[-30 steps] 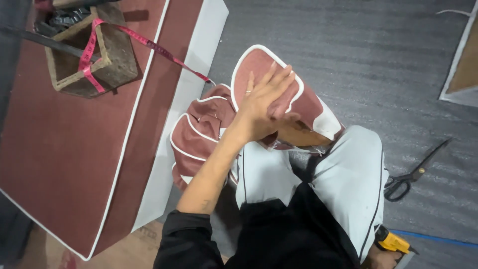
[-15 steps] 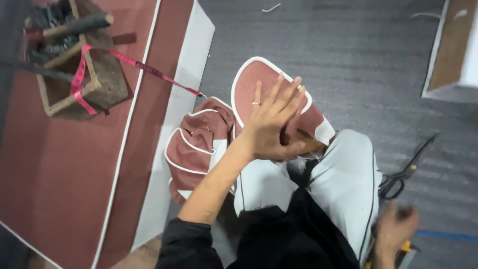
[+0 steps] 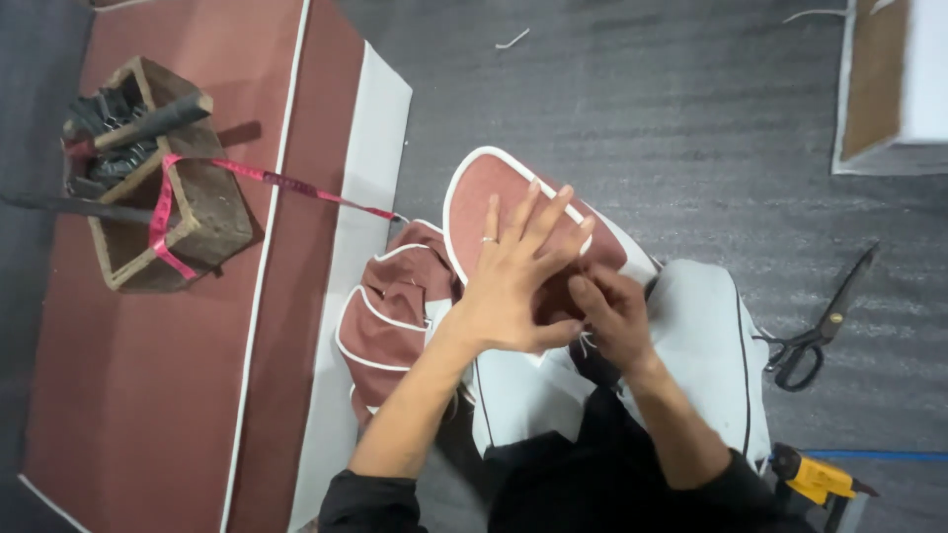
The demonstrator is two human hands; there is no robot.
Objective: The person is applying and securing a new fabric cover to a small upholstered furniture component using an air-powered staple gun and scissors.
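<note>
At left, a wooden box (image 3: 163, 188) of tools rests on the red panel (image 3: 128, 395). Our left hand (image 3: 513, 276) lies flat, fingers spread, on the red piped cushion piece (image 3: 484, 192) over our lap. Our right hand (image 3: 612, 311) pinches its edge. Scissors (image 3: 820, 326) lie right.

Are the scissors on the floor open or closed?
Closed: the scissors lie on the grey floor with both blades together in one line.

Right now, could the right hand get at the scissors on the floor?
Probably yes: the scissors lie uncovered on the floor on the right hand's side, nothing between, though that hand is busy at the red cover.
</note>
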